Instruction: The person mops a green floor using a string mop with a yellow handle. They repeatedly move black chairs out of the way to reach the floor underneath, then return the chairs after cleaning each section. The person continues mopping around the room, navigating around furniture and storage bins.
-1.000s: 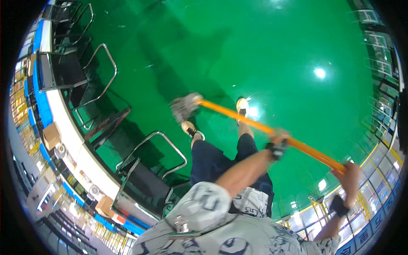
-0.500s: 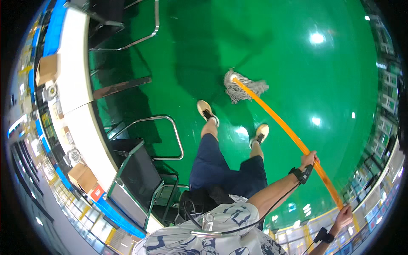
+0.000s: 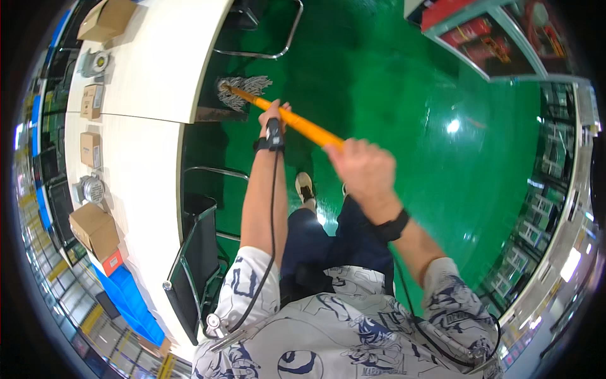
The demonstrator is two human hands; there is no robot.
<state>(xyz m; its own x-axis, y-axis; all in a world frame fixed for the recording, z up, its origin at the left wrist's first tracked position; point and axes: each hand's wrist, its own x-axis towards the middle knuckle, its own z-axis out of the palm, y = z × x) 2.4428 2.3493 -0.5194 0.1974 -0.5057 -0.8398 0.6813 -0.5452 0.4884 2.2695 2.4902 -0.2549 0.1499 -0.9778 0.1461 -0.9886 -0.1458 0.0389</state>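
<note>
A mop with an orange handle (image 3: pixel 309 129) slants across in front of me. Its grey string head (image 3: pixel 251 87) lies on the green floor by the table's edge, beside a dark table leg. Farther down the handle, toward the mop head, my left hand (image 3: pixel 274 117) is closed round it. My right hand (image 3: pixel 367 169) is wrapped over the upper end, nearer my body. Both wrists wear black straps with cables.
A white table (image 3: pixel 145 151) runs along the left, bearing cardboard boxes (image 3: pixel 95 230), motor-like parts (image 3: pixel 93 189) and a blue bin (image 3: pixel 129 306). A black chair (image 3: pixel 199 265) stands close on my left, another chair (image 3: pixel 295 28) farther ahead. A red-framed glass cabinet (image 3: pixel 486 47) is at far right.
Both hands have swung from the right to in front of me, bringing the mop with them. The mop head has moved left to the table's edge. The cabinet has come into view.
</note>
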